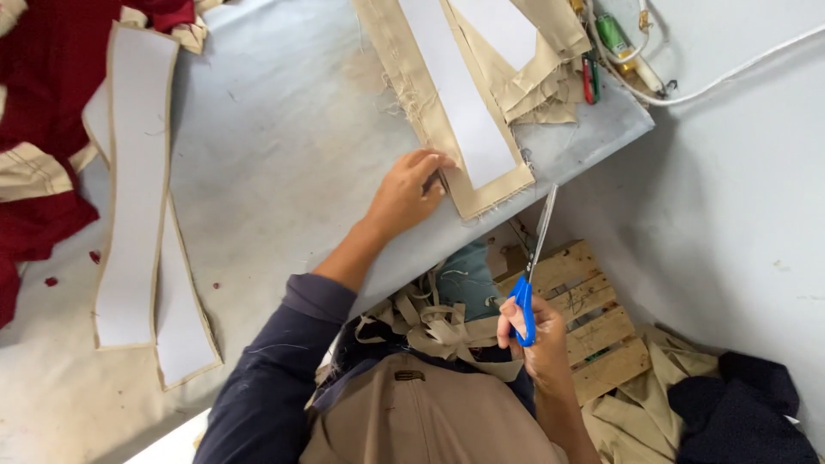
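Left fingers (427,163) press flat on the tan fabric strip (430,103) at its frayed end, near the tabletop (275,146)'s front-right edge; nothing gripped. Your right hand (537,331) is closed through the blue handles of the scissors (534,258), blades nearly shut, tips just off that edge. Keep the left hand (404,193) pinning close to the cut line and follow the white template (460,103)'s edge. The strip's far end is cut off by the frame. Whether the blades touch cloth is hard to tell.
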